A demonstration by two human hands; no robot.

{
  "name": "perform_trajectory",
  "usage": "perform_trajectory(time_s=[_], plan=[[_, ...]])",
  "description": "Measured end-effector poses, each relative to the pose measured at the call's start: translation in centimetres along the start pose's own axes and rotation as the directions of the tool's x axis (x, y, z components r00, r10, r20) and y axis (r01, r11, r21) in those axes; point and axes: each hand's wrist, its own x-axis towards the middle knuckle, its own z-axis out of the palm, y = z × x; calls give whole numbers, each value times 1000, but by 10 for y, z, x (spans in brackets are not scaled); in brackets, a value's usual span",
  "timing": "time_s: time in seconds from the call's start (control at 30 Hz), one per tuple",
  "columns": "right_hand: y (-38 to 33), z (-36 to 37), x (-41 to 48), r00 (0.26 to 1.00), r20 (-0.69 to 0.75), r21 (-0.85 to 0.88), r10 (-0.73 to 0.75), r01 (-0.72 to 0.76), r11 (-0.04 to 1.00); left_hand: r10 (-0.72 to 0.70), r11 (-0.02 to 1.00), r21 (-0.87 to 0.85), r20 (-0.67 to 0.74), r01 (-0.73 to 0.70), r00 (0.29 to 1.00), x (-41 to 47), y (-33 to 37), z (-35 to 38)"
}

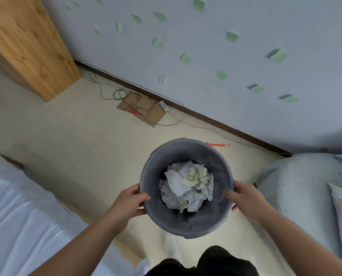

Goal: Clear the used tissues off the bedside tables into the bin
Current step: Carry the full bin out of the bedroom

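Observation:
A round grey plastic bin (pixel 186 224) hangs in front of me above the floor, seen from straight above. Crumpled white and pale green tissues (pixel 187 185) fill its bottom. My left hand (pixel 131 202) grips the bin's left rim, thumb inside and fingers outside. On the opposite rim my right hand (pixel 245 198) holds it the same way. No bedside table is in view.
A bed with white sheets (pixel 20 216) lies at the left. A grey-blue padded seat with a cushion (pixel 305 196) stands at the right. On the floor by the wall lie cardboard (pixel 144 110), a power strip with cables (pixel 164 105) and a red pen (pixel 218 145). A wooden cabinet (pixel 28 42) stands far left.

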Motion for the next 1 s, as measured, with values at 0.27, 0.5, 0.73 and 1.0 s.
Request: perform_trajectory(time_s=[0.27,0.5,0.73,1.0], plan=[[-119,2,142,993,83,-60,-84,89,994,45,994,-95,-87,-54,995,87,99,-64],[-217,50,290,946,303,-129,-114,159,979,-85,970,-244,-247,23,965,158,131,-127],[-375,119,389,833,516,-201,-202,347,916,-146,896,-437,-463,-82,874,169,174,-209],[-505,265,445,719,660,-208,-219,455,866,-250,804,-572,-572,-162,781,190,167,-329]])
